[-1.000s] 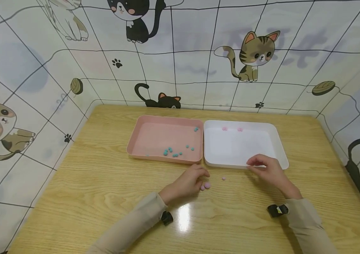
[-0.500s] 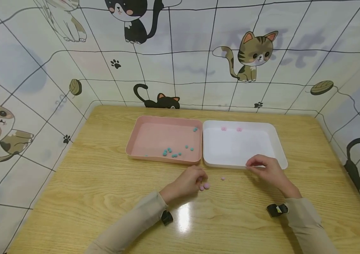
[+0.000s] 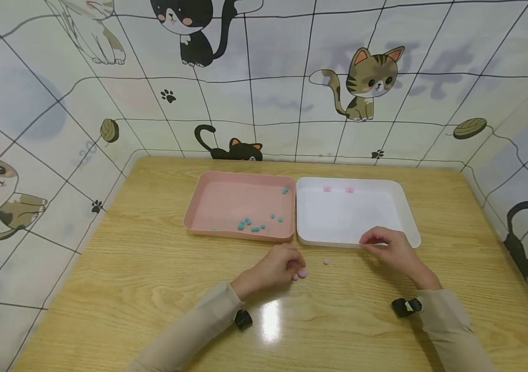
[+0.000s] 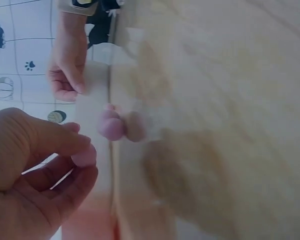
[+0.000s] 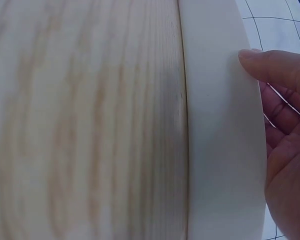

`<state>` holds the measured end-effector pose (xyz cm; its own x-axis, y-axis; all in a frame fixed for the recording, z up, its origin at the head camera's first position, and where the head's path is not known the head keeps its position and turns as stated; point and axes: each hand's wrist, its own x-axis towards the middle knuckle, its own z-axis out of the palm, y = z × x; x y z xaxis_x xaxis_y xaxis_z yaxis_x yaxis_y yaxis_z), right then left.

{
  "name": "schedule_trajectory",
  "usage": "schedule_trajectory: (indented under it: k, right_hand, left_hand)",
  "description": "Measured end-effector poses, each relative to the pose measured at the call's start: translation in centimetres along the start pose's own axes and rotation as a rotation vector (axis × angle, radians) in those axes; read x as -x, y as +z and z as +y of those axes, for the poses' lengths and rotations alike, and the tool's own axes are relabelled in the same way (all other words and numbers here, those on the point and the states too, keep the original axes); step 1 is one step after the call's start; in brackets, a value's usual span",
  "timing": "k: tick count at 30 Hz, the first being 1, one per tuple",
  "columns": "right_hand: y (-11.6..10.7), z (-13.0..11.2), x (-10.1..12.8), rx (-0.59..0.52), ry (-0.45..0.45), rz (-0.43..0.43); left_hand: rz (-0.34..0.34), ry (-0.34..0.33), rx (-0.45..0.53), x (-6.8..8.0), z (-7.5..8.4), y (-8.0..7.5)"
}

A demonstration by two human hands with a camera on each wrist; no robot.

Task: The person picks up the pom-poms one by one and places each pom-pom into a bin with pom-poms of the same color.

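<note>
My left hand [image 3: 278,266] is over the wood table just in front of the pink tray [image 3: 239,237]. Between its thumb and fingertips it pinches a small pink ball [image 4: 85,156]. Other pink balls lie on the table close by: a larger one [image 3: 303,273] with a smaller one [image 3: 295,277] beside it, and a tiny one [image 3: 326,262] farther right. At the near side of the white tray [image 3: 307,241], my right hand [image 3: 390,251] holds the rim, with the thumb [image 5: 255,62] on the outer wall and the fingers behind it.
Several small teal balls [image 3: 241,227] are scattered in the pink tray. Two pink bow-shaped pieces [image 3: 349,190] sit near the far wall of the white tray. The trays stand side by side, and a cat-print wall covering [image 3: 273,93] rises behind the table [image 3: 338,330].
</note>
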<state>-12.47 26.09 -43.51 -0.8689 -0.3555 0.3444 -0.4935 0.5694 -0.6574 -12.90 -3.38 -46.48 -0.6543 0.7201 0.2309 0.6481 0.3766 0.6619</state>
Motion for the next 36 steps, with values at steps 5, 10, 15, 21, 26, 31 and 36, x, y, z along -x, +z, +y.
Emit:
schedule_trajectory:
  k: [5,10,15,21,26,31,36]
  right_hand:
    - [0.0,0.1,0.1,-0.003,-0.005,0.0]
    - [0.0,0.1,0.1,-0.013,-0.011,0.004]
    - [0.0,0.3,0.2,-0.018,-0.013,0.005]
    - [0.6,2.6,0.4,-0.036,-0.011,0.013]
    - [0.7,3.8,0.5,-0.052,-0.002,0.002]
    - [0.5,4.0,0.4,-0.051,0.002,-0.017]
    - [0.4,4.0,0.4,-0.042,0.025,-0.038]
  left_hand:
    - [0.053,0.118,0.064,-0.8,0.8,-0.5]
    - [0.113,0.203,0.074,-2.0,1.5,-1.3]
    - [0.118,0.208,0.052,-3.5,1.7,-1.9]
    - [0.125,0.159,0.124,-5.7,1.4,-2.7]
    - [0.125,0.111,0.221,-7.4,0.9,-3.0]
    - [0.139,0.078,0.284,-9.0,0.6,-3.2]
    - [0.146,0.006,0.344,-10.6,0.0,-3.0]
